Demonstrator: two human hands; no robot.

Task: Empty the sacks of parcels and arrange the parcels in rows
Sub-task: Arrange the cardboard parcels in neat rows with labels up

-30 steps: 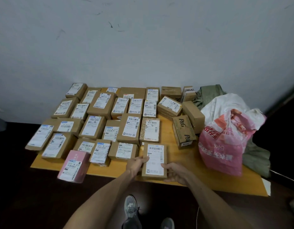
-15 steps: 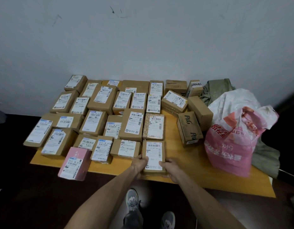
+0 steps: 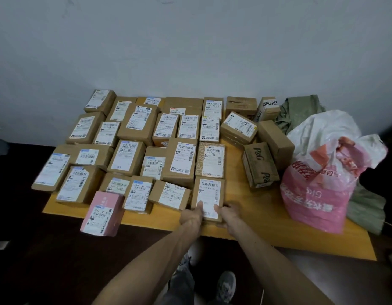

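Placement of one labelled parcel [image 3: 209, 195] at the right end of the nearest row. Over the last second it has slid from the near edge of the table [image 3: 256, 208] inward, and now lies flat, its far edge just beside the patterned parcel [image 3: 210, 160] behind it. The row thus gains a member. The pink sack [image 3: 318, 194] at the right looks full, so emptying probably remains to be done. The left hand [image 3: 191, 215] and right hand [image 3: 229, 211] sit close together at the parcel's near corners. Each thumb lies on the label, and the fingers, largely hidden, seem curled against the sides, so both hands clasp the parcel.
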